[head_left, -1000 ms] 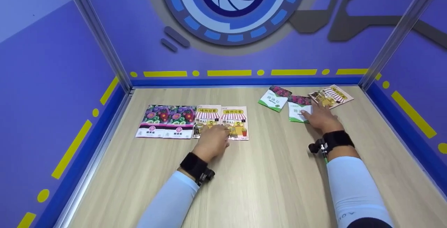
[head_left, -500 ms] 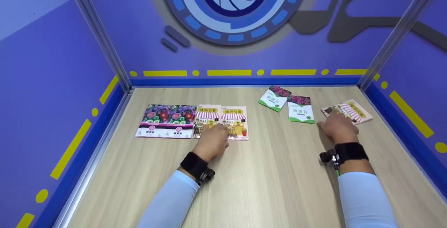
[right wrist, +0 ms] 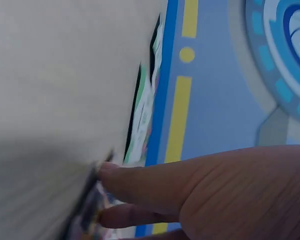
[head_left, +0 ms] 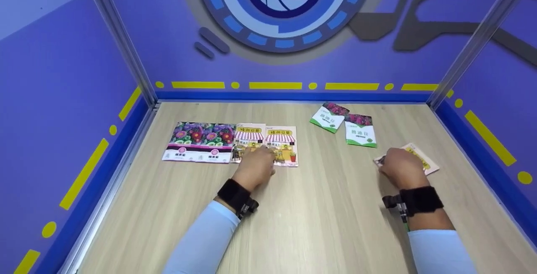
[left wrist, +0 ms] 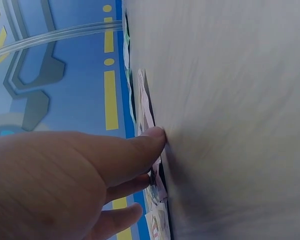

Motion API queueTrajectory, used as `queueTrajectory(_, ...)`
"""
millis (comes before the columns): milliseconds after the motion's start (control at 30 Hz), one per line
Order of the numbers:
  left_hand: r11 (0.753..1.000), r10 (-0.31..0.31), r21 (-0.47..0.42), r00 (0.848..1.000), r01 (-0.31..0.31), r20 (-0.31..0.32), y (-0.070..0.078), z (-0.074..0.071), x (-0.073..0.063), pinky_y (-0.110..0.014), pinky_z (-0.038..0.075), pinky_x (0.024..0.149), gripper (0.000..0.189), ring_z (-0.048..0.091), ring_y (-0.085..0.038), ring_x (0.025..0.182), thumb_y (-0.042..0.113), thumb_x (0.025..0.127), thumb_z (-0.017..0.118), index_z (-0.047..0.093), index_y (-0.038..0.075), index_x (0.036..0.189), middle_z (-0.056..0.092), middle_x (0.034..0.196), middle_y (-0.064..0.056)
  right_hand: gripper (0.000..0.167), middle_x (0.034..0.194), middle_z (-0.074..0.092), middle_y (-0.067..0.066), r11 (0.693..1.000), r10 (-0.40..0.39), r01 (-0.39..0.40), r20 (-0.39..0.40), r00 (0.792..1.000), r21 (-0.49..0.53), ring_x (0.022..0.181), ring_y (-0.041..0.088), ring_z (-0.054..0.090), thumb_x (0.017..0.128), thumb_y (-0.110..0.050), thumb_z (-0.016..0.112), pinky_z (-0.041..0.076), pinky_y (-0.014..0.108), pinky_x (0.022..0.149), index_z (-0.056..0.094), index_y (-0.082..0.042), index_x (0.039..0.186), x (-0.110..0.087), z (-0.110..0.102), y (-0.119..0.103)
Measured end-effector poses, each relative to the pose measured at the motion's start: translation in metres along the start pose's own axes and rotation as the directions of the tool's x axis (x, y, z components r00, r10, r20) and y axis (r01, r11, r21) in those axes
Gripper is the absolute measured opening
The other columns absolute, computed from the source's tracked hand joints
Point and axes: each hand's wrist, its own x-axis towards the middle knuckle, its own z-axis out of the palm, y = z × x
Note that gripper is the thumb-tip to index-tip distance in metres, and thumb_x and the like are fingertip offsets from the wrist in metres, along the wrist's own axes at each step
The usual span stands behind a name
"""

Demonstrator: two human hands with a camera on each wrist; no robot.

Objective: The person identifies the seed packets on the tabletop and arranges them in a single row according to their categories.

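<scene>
In the head view, my left hand rests over two side-by-side pink-and-yellow seed packets with striped awnings, the left one and the right one. The left wrist view shows its thumb at the packets' near edge, fingers loosely bent. Two flower seed packets, one and another, join that row on the left. At the right, my right hand pinches a third pink-and-yellow packet by its left part, which the hand covers; the packet lies skewed, close over the table.
Two green-and-white flower seed packets, one tilted and one nearer, lie at the back right. The wooden table is bounded by a blue back wall and side panels with metal posts.
The right hand has brought the third pink-and-yellow packet from the back right toward the person, turning it on the way. The left hand and its row of packets have stayed in place.
</scene>
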Motion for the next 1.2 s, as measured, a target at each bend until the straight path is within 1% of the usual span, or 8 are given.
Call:
queueTrajectory(167,1.0,0.005,0.008,1.0,-0.005,-0.003,-0.001,0.0,0.001,-0.063,0.053,0.117,0.034,0.073,-0.032,0.132,0.033,0.099,0.088,0.083,0.013,0.126,0.08,0.137,-0.007,0.019,0.078,0.066,0.012,0.997,-0.08,0.079,0.055,0.995,0.018,0.066,0.026,0.062,0.088,-0.013,0.08,0.048,0.037,0.058,0.068,0.002,0.086,-0.012,0.004,-0.035)
queueTrajectory(367,1.0,0.007,0.003,1.0,-0.007,0.008,-0.001,0.0,0.001,-0.059,0.056,0.113,0.033,0.073,-0.031,0.129,0.033,0.1,0.088,0.083,0.012,0.124,0.08,0.135,-0.008,0.026,0.068,0.068,0.006,0.986,-0.167,0.165,0.105,0.98,0.026,0.056,0.021,0.066,0.089,-0.018,0.089,0.046,0.032,0.054,0.067,-0.007,0.078,-0.022,0.007,-0.078)
queueTrajectory(533,1.0,0.003,-0.011,1.0,-0.003,0.009,-0.002,0.001,0.002,-0.059,0.056,0.112,0.031,0.074,-0.031,0.128,0.032,0.1,0.088,0.082,0.011,0.122,0.08,0.136,-0.008,0.026,0.07,0.07,0.004,0.977,-0.209,0.212,0.11,0.972,-0.018,0.056,0.02,0.067,0.083,-0.018,0.092,0.047,0.031,0.053,0.068,-0.01,0.077,-0.02,0.012,-0.115)
queueTrajectory(667,1.0,0.0,0.002,1.0,0.0,0.012,-0.003,0.002,0.003,-0.058,0.058,0.109,0.029,0.075,-0.03,0.127,0.032,0.101,0.086,0.082,0.012,0.123,0.081,0.136,-0.006,0.025,0.079,0.069,0.004,0.961,-0.262,0.268,0.082,0.962,-0.071,0.064,0.021,0.063,0.084,-0.019,0.091,0.046,0.033,0.057,0.069,-0.009,0.08,-0.013,0.018,-0.139)
queueTrajectory(767,1.0,-0.002,0.007,1.0,0.002,0.01,-0.002,0.001,0.002,-0.057,0.058,0.107,0.03,0.076,-0.029,0.125,0.032,0.101,0.086,0.082,0.013,0.123,0.081,0.135,-0.005,0.028,0.079,0.064,0.004,0.958,-0.279,0.282,0.072,0.958,-0.044,0.068,0.021,0.056,0.092,-0.023,0.089,0.042,0.034,0.06,0.068,-0.009,0.078,-0.005,0.021,-0.15)
queueTrajectory(900,1.0,0.006,0.012,1.0,-0.006,-0.003,-0.001,0.001,0.001,-0.058,0.059,0.106,0.03,0.076,-0.029,0.125,0.032,0.1,0.086,0.083,0.013,0.123,0.081,0.134,-0.005,0.033,0.071,0.061,0.001,0.961,-0.276,0.275,0.084,0.957,0.021,0.062,0.019,0.055,0.099,-0.027,0.086,0.04,0.031,0.056,0.07,-0.01,0.075,0.004,0.02,-0.157)
queueTrajectory(1067,1.0,0.016,0.02,1.0,-0.016,-0.011,-0.001,0.001,0.001,-0.058,0.06,0.103,0.03,0.077,-0.029,0.122,0.033,0.1,0.087,0.083,0.014,0.122,0.082,0.132,-0.005,0.026,0.071,0.06,0.0,0.944,-0.329,0.328,0.036,0.944,0.042,0.064,0.019,0.053,0.094,-0.018,0.09,0.038,0.032,0.058,0.071,-0.01,0.077,0.012,0.022,-0.16)
queueTrajectory(1200,1.0,0.018,0.014,1.0,-0.018,-0.008,-0.002,0.002,0.001,-0.058,0.059,0.103,0.03,0.076,-0.03,0.121,0.033,0.099,0.087,0.082,0.013,0.121,0.082,0.132,-0.006,0.015,0.083,0.066,0.004,0.93,-0.366,0.366,-0.015,0.931,0.044,0.074,0.022,0.055,0.091,-0.012,0.089,0.045,0.037,0.065,0.075,-0.007,0.091,0.021,0.026,-0.162)
